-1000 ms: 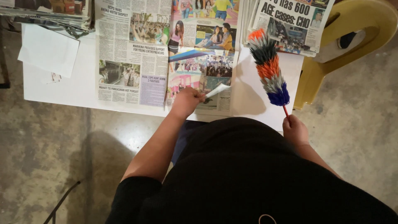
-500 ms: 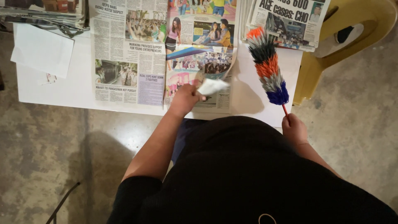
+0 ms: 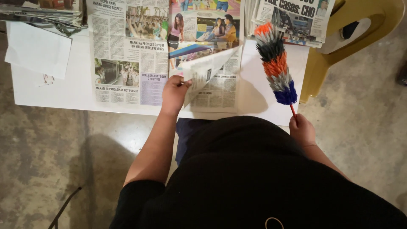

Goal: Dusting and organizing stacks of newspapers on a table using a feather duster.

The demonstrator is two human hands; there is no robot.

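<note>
While left hand (image 3: 174, 94) curls thin newsprint (image 3: 203, 72), right hand (image 3: 302, 129) grips fluffy duster (image 3: 275, 63).

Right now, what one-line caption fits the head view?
Left hand lifts a page corner of the open newspaper on the white table; right hand holds a multicoloured feather duster.

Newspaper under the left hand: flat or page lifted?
Page lifted: left hand pinches the newspaper page's lower corner, folded up off the sheet beneath.
</note>
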